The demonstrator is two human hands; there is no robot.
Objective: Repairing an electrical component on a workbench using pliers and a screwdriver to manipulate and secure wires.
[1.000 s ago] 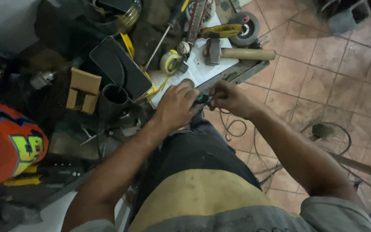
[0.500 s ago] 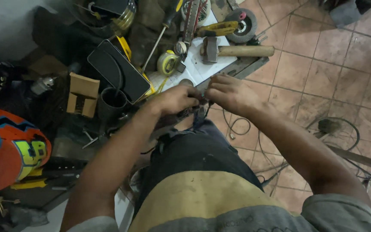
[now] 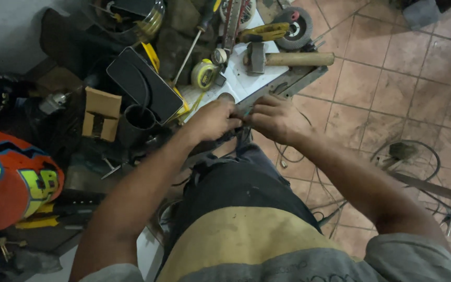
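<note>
Pinching a small dark part [image 3: 240,127], too hidden to identify, is done by both hands at the bench edge [image 3: 309,78]. Left hand [image 3: 214,121] and right hand [image 3: 275,119] are closed on it, fingertips touching. Hammer [image 3: 288,58], yellow tape measure [image 3: 203,74] and screwdriver [image 3: 194,44] are seen just beyond.

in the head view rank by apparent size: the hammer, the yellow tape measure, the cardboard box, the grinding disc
1. hammer, the longest
2. cardboard box
3. grinding disc, close to the box, so that order is unsure
4. yellow tape measure, the smallest
</note>
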